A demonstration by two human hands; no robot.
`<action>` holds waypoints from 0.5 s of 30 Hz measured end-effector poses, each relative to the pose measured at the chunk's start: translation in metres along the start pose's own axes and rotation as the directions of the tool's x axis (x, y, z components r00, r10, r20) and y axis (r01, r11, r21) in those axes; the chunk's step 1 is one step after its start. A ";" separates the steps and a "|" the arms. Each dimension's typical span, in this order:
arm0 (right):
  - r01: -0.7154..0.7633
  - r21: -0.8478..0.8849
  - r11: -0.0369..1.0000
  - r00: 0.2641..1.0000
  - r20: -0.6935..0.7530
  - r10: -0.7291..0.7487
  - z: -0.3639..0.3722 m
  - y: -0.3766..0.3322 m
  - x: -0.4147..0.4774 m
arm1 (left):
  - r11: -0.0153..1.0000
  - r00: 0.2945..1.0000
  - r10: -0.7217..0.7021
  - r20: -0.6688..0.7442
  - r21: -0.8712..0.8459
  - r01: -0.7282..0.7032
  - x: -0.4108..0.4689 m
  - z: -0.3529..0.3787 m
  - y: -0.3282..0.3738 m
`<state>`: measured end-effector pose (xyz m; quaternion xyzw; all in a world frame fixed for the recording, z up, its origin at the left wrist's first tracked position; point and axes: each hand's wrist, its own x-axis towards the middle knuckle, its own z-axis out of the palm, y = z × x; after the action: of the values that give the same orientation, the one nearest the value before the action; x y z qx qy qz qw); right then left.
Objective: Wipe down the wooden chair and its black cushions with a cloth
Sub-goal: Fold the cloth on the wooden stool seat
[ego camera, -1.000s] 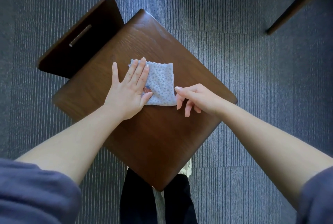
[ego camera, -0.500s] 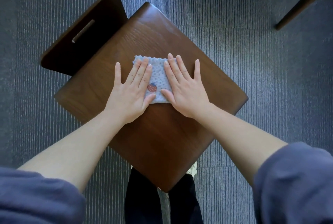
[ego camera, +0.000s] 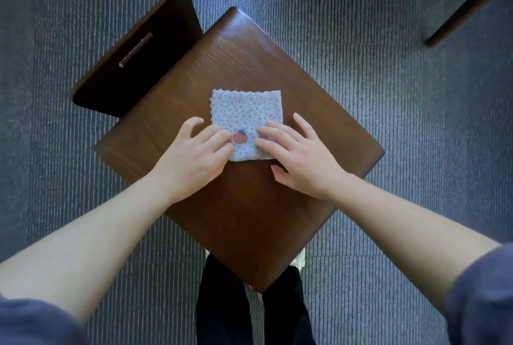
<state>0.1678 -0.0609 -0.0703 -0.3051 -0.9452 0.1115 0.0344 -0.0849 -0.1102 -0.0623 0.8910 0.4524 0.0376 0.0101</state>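
Lying flat near the middle of the wooden chair seat (ego camera: 238, 205), a little toward its far corner: a small folded cloth (ego camera: 247, 119), pale blue with tiny dots, wavy cut along the far and left edges, red strawberry print (ego camera: 240, 136) near the lower edge. Seen from above, seat turned like a diamond, one corner pointing to the legs in dark trousers (ego camera: 222, 305), opposite corner pointing away. Resting on the cloth's near left corner: left hand (ego camera: 194, 155), fingers bent and loosely apart, fingertips (ego camera: 222, 136) pressing the fabric just left of the strawberry, thumb lying along the lower edge, not closed around anything. Resting on the near right corner: right hand (ego camera: 299, 158), fingers spread and slightly curved, two fingertips on the fabric, the outer fingers on bare wood just beside the cloth's right edge, thumb on the wood below the cloth. Standing beyond the seat's left corner: dark backrest (ego camera: 138, 50) with a narrow slot. Under everything, grey-blue ribbed carpet (ego camera: 416, 122). At top right, leg of another piece of furniture (ego camera: 469, 5), well apart from the seat. At the bottom corners, blue sleeves (ego camera: 33, 322) pushed up on both forearms.
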 end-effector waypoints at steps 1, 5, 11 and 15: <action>-0.018 0.014 1.000 1.000 -0.015 0.018 0.000 0.000 0.002 | 0.999 1.000 0.003 0.007 -0.036 -0.002 0.003 -0.002 -0.001; -0.083 0.147 0.986 0.994 -0.061 0.093 -0.004 0.002 0.009 | 0.931 0.991 -0.093 0.094 -0.344 0.120 0.016 -0.014 -0.007; -0.461 0.565 0.684 0.868 0.126 0.481 -0.030 -0.003 0.037 | 0.549 0.812 -0.510 0.283 -0.620 0.561 0.035 -0.034 -0.008; -0.591 0.619 0.517 0.773 0.252 0.582 -0.036 0.007 0.056 | 0.325 0.634 -0.669 0.388 -0.614 0.719 0.056 -0.033 -0.018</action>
<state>0.1313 -0.0163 -0.0371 -0.5708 -0.6808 0.4488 0.0957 -0.0687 -0.0544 -0.0274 0.5290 0.7329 0.1765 0.3897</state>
